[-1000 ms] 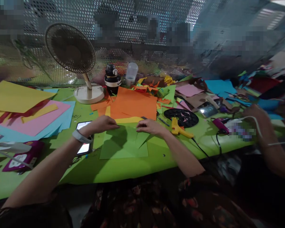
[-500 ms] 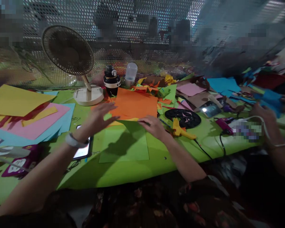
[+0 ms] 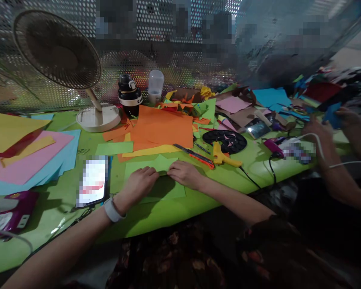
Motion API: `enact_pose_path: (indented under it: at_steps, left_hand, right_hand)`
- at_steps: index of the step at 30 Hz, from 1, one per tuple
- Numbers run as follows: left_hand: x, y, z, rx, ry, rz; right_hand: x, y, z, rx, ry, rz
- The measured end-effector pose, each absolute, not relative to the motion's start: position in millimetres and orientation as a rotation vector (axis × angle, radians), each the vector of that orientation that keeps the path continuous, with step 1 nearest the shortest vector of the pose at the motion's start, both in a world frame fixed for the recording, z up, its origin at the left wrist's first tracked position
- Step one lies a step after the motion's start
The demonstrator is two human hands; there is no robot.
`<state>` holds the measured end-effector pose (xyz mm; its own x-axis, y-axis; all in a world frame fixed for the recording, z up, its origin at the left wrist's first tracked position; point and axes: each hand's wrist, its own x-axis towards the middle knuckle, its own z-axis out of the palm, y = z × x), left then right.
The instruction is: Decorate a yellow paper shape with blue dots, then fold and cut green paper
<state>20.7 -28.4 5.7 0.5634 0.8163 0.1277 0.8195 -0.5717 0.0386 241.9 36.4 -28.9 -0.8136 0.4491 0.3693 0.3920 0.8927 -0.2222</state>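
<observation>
My left hand [image 3: 140, 182] and my right hand [image 3: 185, 174] are close together over the near part of the table. Between their fingertips they pinch a small piece of green paper [image 3: 162, 163], its upper edge rising to a point. Beneath it lies a larger green paper sheet [image 3: 176, 190], partly covered by my hands. An orange and black utility knife [image 3: 198, 157] rests just beyond my right hand, its tip by a yellow paper strip [image 3: 152, 151]. Farther back is an orange paper sheet [image 3: 165, 126]. A green paper strip [image 3: 114, 148] lies to its left.
A phone [image 3: 93, 180] with a lit screen lies left of my hands. A fan [image 3: 98, 116] and a black bottle [image 3: 130, 98] stand behind. Right are a yellow glue gun [image 3: 224, 156], its cord and a black palette [image 3: 237, 140]. Another person's hands [image 3: 321, 130] work at the far right.
Both hands have come down and nearer from the orange sheet and now pinch green paper. The utility knife and the green strip show plainly now. The view has shifted, moving the scene left.
</observation>
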Motion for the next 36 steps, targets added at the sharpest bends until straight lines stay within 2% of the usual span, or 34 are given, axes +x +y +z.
enact_pose_path:
  at_steps: [5, 10, 21, 28, 31, 34, 36]
  left_hand:
    - [15, -17, 7, -2.828, -1.780, -0.456]
    - [9, -10, 2, -2.800, -1.890, -0.466]
    - [0, -4, -4, -2.867, -1.938, -0.525]
    - [-28, -1, 0, -2.818, -1.906, -0.293]
    - [-28, -10, 10, -2.617, -1.948, -0.191]
    - [-5, -29, 11, -2.299, -1.924, -0.332]
    - [18, -42, 3, -2.447, -1.722, -0.390]
  right_hand:
    - [241, 41, -23, -0.843, -2.554, 0.510]
    - [240, 48, -16, -1.002, -2.523, 0.742]
    - [228, 55, 0, -1.133, -2.603, 0.785]
    - [235, 57, -3, -1.250, -2.535, 0.888]
    - [235, 57, -1, -1.258, -2.537, 0.894]
    - [236, 56, -1, -1.250, -2.542, 0.889]
    - [236, 56, -3, -1.246, -2.537, 0.883]
